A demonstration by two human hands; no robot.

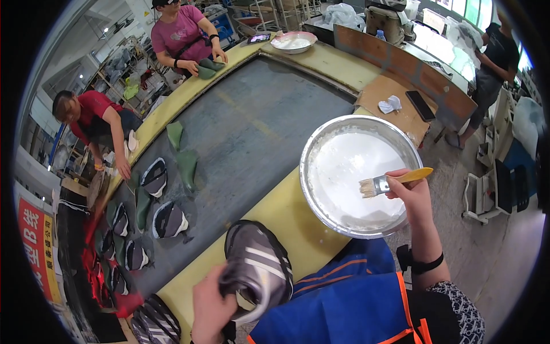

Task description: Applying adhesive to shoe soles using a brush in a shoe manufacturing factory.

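My right hand grips a yellow-handled brush, its pale bristles held over the white liquid in a wide metal bowl. My left hand holds a grey and white striped shoe upper by its lower end, just above the yellow rim of the work table. The bowl rests on that rim, to the right of the shoe upper.
Several shoe uppers and green soles lie on the dark belt. Two people work at the table's far left side. A pink bowl stands at the far end. Another person stands at far right beside a wooden bench.
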